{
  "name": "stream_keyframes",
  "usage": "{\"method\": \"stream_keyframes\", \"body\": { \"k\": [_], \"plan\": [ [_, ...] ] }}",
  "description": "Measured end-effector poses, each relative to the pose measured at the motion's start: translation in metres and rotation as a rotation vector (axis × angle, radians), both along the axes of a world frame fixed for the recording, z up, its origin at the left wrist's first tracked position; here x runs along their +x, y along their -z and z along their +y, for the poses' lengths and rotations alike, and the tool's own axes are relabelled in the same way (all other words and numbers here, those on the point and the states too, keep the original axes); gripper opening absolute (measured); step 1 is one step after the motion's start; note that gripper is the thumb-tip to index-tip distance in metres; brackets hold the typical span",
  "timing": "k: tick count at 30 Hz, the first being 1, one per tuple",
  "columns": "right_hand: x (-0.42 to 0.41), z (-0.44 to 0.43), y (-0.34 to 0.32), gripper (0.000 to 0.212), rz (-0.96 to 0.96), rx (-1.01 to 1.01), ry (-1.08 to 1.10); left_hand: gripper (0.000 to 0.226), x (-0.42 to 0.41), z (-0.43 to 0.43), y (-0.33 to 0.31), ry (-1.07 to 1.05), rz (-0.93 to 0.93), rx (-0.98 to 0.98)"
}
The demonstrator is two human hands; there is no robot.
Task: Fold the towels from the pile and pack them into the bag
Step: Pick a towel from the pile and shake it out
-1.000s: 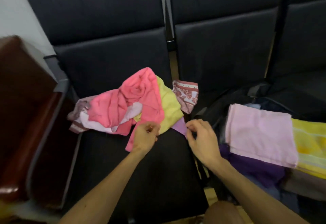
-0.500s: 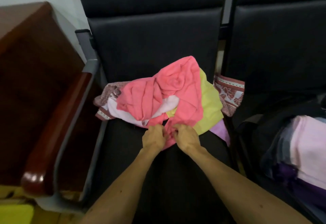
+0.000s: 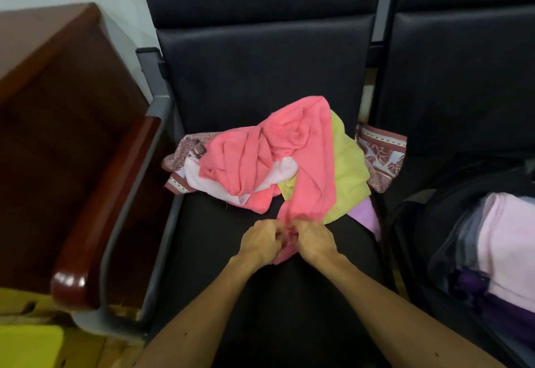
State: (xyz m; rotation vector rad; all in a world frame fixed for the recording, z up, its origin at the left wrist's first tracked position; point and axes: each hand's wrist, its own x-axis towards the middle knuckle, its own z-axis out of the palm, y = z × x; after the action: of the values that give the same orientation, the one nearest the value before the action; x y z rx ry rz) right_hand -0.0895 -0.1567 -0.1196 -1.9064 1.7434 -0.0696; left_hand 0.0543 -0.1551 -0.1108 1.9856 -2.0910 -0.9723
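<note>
A crumpled pile of towels lies on the black seat (image 3: 260, 295). On top is a pink towel (image 3: 289, 153), over a yellow-green towel (image 3: 347, 176), a white one (image 3: 199, 176), a patterned maroon one (image 3: 379, 153) and a lilac one (image 3: 366, 214). My left hand (image 3: 262, 241) and my right hand (image 3: 314, 241) sit side by side at the pile's near edge, both pinching the pink towel's near corner. At the right edge a black bag (image 3: 414, 222) lies open with folded light pink (image 3: 509, 246) and purple (image 3: 474, 289) towels inside.
A wooden armrest (image 3: 95, 222) on a grey metal frame runs along the seat's left side. Beyond it stands a dark wooden cabinet (image 3: 43, 107). A second black seat (image 3: 463, 92) is to the right, behind the bag. Something yellow (image 3: 29, 347) lies on the floor at bottom left.
My right hand left the lilac towel and joined my left hand at the pink towel's corner. The view swung left, so the bag now sits at the right edge.
</note>
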Motion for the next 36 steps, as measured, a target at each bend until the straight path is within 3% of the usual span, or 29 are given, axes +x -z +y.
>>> {"method": "stream_keyframes", "body": {
  "k": [5,10,13,20,23,26,28,31,33,36],
  "plan": [
    [-0.012,0.027,-0.04,0.028,-0.209,-0.022,0.074,0.019,-0.001,0.023,-0.045,-0.042,0.328,-0.084],
    [-0.016,0.045,-0.135,0.035,-0.381,-0.183,0.056,0.017,-0.004,0.042,-0.131,-0.067,0.454,-0.235],
    [-0.022,0.059,-0.2,0.018,-0.387,-0.316,0.062,0.012,-0.004,0.055,-0.196,-0.027,0.465,-0.449],
    [-0.047,0.125,-0.33,0.033,-0.392,-0.552,0.018,0.016,-0.006,0.114,-0.331,0.164,0.377,-0.814],
    [-0.055,0.156,-0.365,0.029,-0.486,-0.578,-0.012,0.025,-0.003,0.145,-0.37,0.22,0.296,-0.871],
    [-0.055,0.191,-0.394,0.026,-0.528,-0.609,-0.07,0.019,-0.003,0.178,-0.398,0.274,0.303,-0.875],
    [-0.057,0.218,-0.41,0.027,-0.577,-0.58,-0.114,0.011,0.001,0.2,-0.411,0.307,0.32,-0.844],
    [-0.063,0.26,-0.426,0.031,-0.645,-0.442,-0.223,0.019,0.01,0.226,-0.421,0.322,0.318,-0.844],
    [-0.065,0.284,-0.429,0.037,-0.637,-0.383,-0.252,0.016,0.011,0.246,-0.425,0.319,0.385,-0.871],
    [-0.06,0.31,-0.431,0.048,-0.641,-0.457,-0.228,0.018,-0.001,0.282,-0.433,0.314,0.51,-0.915]
  ]
}}
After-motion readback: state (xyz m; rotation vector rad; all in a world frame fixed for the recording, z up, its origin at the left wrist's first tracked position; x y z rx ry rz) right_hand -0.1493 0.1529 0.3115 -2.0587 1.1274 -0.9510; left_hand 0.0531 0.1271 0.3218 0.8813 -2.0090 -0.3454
